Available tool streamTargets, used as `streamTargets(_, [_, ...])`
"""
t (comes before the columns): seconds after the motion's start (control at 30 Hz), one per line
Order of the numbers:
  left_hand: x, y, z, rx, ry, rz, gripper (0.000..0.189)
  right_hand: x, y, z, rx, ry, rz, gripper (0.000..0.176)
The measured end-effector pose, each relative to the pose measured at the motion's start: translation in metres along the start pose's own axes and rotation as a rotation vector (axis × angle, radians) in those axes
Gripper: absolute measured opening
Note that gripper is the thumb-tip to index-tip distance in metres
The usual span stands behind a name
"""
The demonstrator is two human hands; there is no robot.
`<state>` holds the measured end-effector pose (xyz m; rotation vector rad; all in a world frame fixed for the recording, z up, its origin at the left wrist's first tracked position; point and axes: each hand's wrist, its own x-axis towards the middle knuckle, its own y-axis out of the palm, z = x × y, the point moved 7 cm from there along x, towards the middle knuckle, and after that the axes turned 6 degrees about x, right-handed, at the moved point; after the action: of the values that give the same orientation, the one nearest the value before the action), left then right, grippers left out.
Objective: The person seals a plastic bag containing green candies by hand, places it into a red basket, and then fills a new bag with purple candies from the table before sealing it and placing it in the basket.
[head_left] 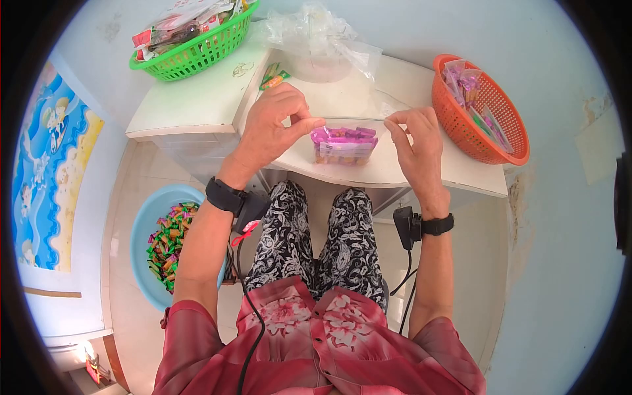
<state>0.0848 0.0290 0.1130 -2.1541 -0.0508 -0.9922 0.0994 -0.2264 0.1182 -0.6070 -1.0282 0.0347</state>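
Note:
A clear plastic bag with purple-wrapped sweets (344, 146) rests near the front edge of the white table. My left hand (280, 122) pinches the bag's upper left corner between thumb and fingers. On the other side, my right hand (416, 138) pinches the upper right corner, so the top edge is drawn out straight between both hands. The sweets fill the lower part of the bag. Just beyond my left hand lie a few green and orange wrapped sweets (274, 78).
A green basket (197, 58) of packets stands back left; an orange basket (490, 125) with filled bags is at the right. Clear empty bags (309, 33) are heaped at the back. A blue basin (141, 247) of wrapped sweets sits low left. Cables (253, 316) hang from wrist devices.

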Motion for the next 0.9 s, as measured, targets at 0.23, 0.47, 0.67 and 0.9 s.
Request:
streamTargets(0.23, [0.0, 0.0, 0.002, -0.065, 0.022, 0.007, 0.03, -0.003, 0.0, -0.003, 0.02, 0.025, 0.004, 0.009])
streamTargets(0.47, [-0.003, -0.002, 0.004, -0.097, 0.041, 0.026, 0.019, -0.006, -0.001, -0.007, 0.085, 0.06, 0.028, 0.008])
streamTargets(0.67, [-0.004, -0.004, 0.0, -0.098, 0.05, 0.04, 0.017, -0.008, -0.001, -0.009, 0.079, 0.071, 0.04, 0.013])
streamTargets(0.9, [-0.004, -0.003, 0.0, -0.102, 0.058, 0.104, 0.01, 0.022, 0.007, 0.034, 0.03, -0.156, 0.067, 0.028])
